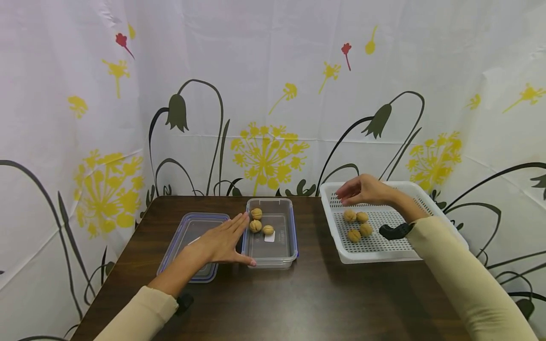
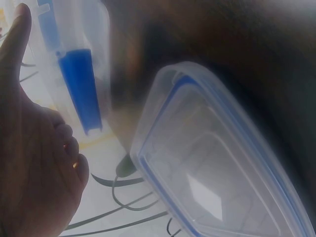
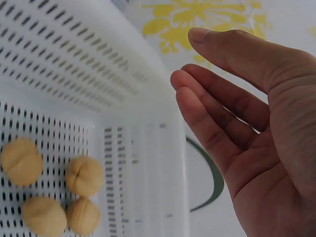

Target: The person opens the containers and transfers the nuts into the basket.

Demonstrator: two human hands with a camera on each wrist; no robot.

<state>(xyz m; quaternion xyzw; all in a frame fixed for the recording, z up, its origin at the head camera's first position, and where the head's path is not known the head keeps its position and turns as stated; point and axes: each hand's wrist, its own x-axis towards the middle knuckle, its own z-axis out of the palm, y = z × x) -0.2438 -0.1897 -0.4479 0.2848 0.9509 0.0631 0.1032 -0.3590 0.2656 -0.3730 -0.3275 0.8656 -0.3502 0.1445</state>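
Three walnuts (image 1: 255, 226) lie in a clear plastic container (image 1: 273, 261) with blue side clips. My left hand (image 1: 218, 242) is at the container's left side, fingers straight and thumb near its front corner; whether it touches the wall I cannot tell. Beneath that hand, partly covered, is a clear lid (image 1: 181, 246) with a blue seal. My right hand (image 1: 368, 190) hovers over the left part of a white perforated basket (image 1: 354, 257), fingers loosely bent and apart from the thumb, holding nothing. Several walnuts (image 3: 85, 176) rest on the basket floor below it.
All these things stand on a dark brown wooden table (image 1: 298, 303). A white curtain (image 1: 264, 57) with printed flowers hangs right behind the table's back edge. A strip of table lies between the container and the basket.
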